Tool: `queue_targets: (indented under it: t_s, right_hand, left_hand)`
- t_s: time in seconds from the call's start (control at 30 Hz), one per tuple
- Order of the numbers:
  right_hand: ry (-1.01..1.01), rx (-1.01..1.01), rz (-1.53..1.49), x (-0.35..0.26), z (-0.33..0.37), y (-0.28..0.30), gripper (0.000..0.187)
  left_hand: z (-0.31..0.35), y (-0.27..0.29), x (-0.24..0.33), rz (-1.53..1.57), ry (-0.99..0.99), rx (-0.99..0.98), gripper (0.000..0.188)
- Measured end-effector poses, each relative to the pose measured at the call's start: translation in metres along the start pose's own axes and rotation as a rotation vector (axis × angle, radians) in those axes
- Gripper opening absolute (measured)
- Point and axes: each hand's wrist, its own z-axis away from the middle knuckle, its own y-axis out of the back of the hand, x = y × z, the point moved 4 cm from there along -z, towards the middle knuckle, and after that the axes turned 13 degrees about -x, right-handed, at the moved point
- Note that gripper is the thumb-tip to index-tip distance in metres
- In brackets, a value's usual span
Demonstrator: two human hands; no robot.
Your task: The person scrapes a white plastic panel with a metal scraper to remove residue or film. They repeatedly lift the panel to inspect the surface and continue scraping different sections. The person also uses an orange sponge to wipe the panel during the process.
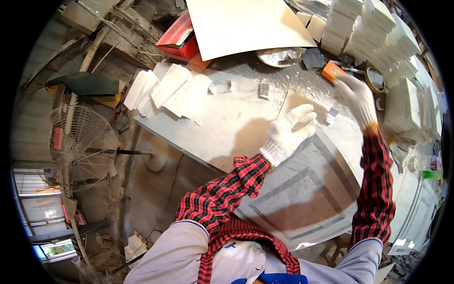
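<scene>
My left hand (289, 134), in a white knit glove, hovers over the corner of a pale marble panel (307, 184) with grey inlaid border strips. Its fingers are loosely bent and apart, with nothing visible between them. My right hand (358, 99), gloved likewise, stretches to the far right. Its fingertips meet the near edge of a small orange box (332, 71); I see no clear grip round it. A small grey-and-white piece (331, 115) lies on the panel's far corner between my hands. Farther off, a small dark block (264, 90) rests on the marble slab (231, 118).
Stacked white strips (177, 90) lie at the slab's far left. Tall stacks of white tiles (402, 102) stand at right, by a tape roll (375, 78). At the back are a cream sheet (250, 26), a red box (179, 40) and a dish (281, 57). A fan (82, 146) stands left.
</scene>
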Motion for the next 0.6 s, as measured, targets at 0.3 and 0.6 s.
queue_targets:
  t_s: [0.3, 0.6]
  right_hand:
    - [-0.226, 0.337, 0.417, 0.102, 0.058, 0.029, 0.059]
    - [-0.091, 0.216, -0.036, 0.134, 0.023, 0.01, 0.041]
  left_hand:
    - [0.0, 0.003, -0.003, -0.026, 0.028, -0.032, 0.058]
    - [-0.004, 0.002, -0.007, -0.013, 0.04, -0.065, 0.059]
